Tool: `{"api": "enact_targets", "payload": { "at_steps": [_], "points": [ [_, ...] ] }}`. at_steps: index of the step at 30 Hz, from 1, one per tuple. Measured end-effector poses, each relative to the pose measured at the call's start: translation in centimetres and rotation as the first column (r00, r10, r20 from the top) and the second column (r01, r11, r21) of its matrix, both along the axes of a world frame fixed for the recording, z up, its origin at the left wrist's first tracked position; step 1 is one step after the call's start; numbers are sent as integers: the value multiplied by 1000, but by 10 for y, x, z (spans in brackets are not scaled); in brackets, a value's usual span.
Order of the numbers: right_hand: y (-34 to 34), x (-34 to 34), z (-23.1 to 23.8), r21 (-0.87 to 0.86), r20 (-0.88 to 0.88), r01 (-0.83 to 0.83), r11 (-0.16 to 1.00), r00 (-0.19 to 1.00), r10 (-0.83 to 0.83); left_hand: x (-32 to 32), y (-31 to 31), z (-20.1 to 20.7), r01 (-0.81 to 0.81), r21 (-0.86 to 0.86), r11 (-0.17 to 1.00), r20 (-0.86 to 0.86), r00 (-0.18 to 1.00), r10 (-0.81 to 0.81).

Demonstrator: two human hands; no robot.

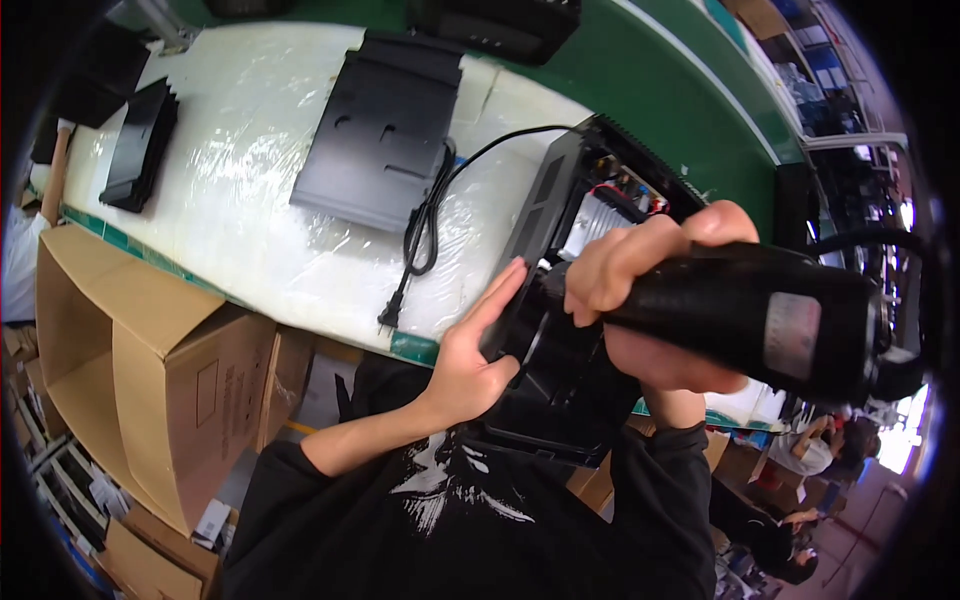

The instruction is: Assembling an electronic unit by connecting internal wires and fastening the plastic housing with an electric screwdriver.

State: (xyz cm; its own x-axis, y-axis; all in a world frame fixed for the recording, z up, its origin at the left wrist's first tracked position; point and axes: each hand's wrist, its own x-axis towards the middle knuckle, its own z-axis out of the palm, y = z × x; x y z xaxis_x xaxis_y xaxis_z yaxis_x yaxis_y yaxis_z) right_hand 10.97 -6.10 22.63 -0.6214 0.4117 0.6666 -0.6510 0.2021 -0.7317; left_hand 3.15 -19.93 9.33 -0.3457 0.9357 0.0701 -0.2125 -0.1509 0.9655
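The right grip (pixel 650 262) holds a black tool (pixel 725 310) over an open case (pixel 545 375), whose left side the left grip (pixel 472 358) touches.

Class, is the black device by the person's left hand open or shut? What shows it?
Open: circuit parts and a ridged silver block show uncovered inside the black device.
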Motion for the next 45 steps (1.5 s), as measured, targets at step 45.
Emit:
{"api": "enact_targets", "payload": {
  "at_steps": [45],
  "points": [
    [167, 315, 17, 178, 180, 977, -118, -151, -972, 35, 38, 4, -136, 6, 991, -225, 965, 134]
  ]
}}
